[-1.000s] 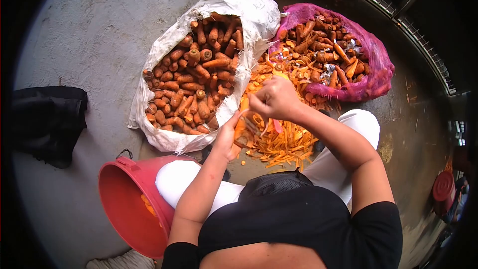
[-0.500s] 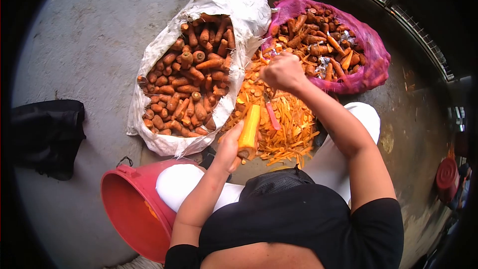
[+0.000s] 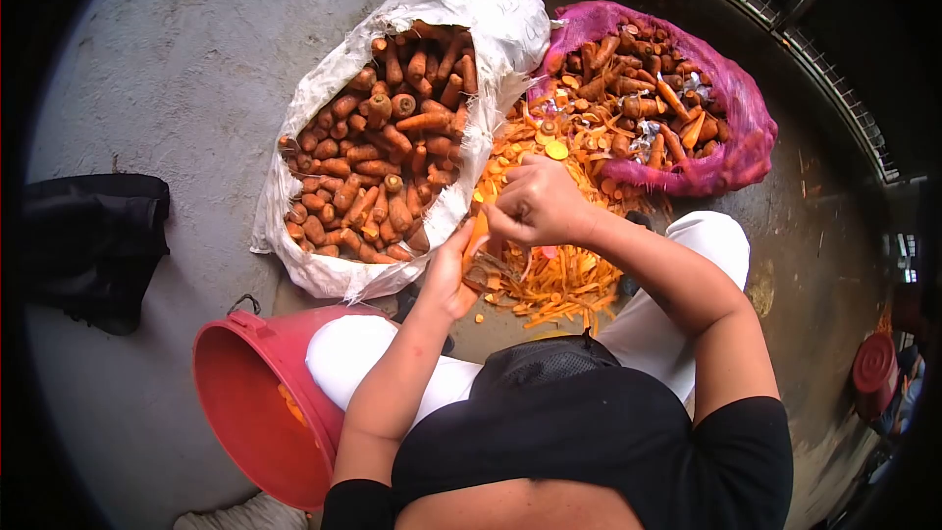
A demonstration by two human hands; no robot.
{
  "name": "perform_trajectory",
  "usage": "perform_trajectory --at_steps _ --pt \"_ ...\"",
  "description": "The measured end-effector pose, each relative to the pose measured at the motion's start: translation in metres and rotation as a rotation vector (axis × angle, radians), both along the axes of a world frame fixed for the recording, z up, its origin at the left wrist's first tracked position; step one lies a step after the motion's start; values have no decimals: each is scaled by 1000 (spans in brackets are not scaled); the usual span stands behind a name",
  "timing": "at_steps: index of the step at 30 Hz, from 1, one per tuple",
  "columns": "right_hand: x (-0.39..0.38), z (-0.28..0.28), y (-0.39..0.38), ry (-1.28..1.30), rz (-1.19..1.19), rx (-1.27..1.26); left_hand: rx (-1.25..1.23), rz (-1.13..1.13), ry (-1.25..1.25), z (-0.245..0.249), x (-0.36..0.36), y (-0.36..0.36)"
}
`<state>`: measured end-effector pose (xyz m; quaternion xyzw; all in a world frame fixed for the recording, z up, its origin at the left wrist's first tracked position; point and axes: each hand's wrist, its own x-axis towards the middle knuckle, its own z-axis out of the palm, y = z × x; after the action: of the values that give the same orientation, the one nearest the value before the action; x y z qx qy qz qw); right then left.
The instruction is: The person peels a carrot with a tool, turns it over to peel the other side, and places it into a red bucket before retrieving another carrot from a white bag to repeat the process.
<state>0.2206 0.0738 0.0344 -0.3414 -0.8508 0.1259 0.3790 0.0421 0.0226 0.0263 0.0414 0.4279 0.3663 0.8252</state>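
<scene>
My left hand (image 3: 448, 280) is closed around a carrot (image 3: 478, 234), which is tilted upward and has bright orange flesh showing. My right hand (image 3: 535, 201) is a fist right beside the carrot's upper end; whatever it grips is hidden by the fingers. Under both hands spreads a pile of carrot peelings and cut ends (image 3: 569, 285). A bit of a pink-red handle (image 3: 549, 251) shows on the pile below my right hand. A blurred brownish piece (image 3: 494, 270) lies close to my left fingers.
A white sack (image 3: 294, 137) full of unpeeled carrots (image 3: 373, 172) lies open ahead on the left. A purple mesh sack (image 3: 751, 123) with carrots and scraps is ahead on the right. A red bucket (image 3: 255, 334) lies tipped by my left knee. Black cloth (image 3: 98, 245) is at far left.
My right hand has come back toward me, down to the carrot in my left hand. The carrot has turned, and the red handle is now mostly covered.
</scene>
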Motion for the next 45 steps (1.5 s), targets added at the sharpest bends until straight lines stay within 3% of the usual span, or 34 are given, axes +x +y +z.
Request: perform_trajectory --at_steps 7,8,11,12,13,15,18,19,21,23,27,31,35,36,37,38,39,41,45 --pt "4 -2 3 24 18 49 46 2 60 10 13 0" --pt "5 -8 6 33 -35 22 37 13 69 13 15 -1" --pt "27 -27 39 6 -230 0 167 -250 46 -8 -6 -9" --pt "43 -37 57 -354 -381 14 183 -294 60 -6 -5 -13" --pt "60 -49 67 -429 -483 35 200 -293 30 -1 -3 -16" --pt "69 -60 71 -300 -652 55 238 -289 -25 14 -1 -15" --pt "50 -46 63 -123 -624 -344 191 -157 7 2 -9 -4" --pt "40 -31 53 -15 -550 -390 181 -111 19 -2 -10 -1" --pt "26 -14 36 -33 -345 -433 189 -119 -92 -14 -19 3" --pt "12 -5 19 75 -133 -133 176 -89 -127 -12 -16 3" --pt "-4 10 -3 14 6 8 8 -10 -24 -10 -2 4" --pt "-1 -2 5 34 -12 69 1 -8 36 5 9 2" --pt "24 -26 36 25 -236 -15 155 -239 84 -6 -3 -9" --pt "42 -30 52 -249 -361 -18 165 -286 57 -2 -3 -11" --pt "62 -50 69 -309 -468 203 175 -332 30 3 -2 -12" --pt "74 -46 71 -509 -576 -243 194 -339 -35 9 0 -11" --pt "75 -42 68 -518 -684 -212 197 -321 -69 9 -2 -8" --pt "65 -38 64 -330 -699 -314 203 -268 -140 6 -9 -1" --pt "35 -12 38 -55 -431 -392 136 -169 -38 -2 -14 4"
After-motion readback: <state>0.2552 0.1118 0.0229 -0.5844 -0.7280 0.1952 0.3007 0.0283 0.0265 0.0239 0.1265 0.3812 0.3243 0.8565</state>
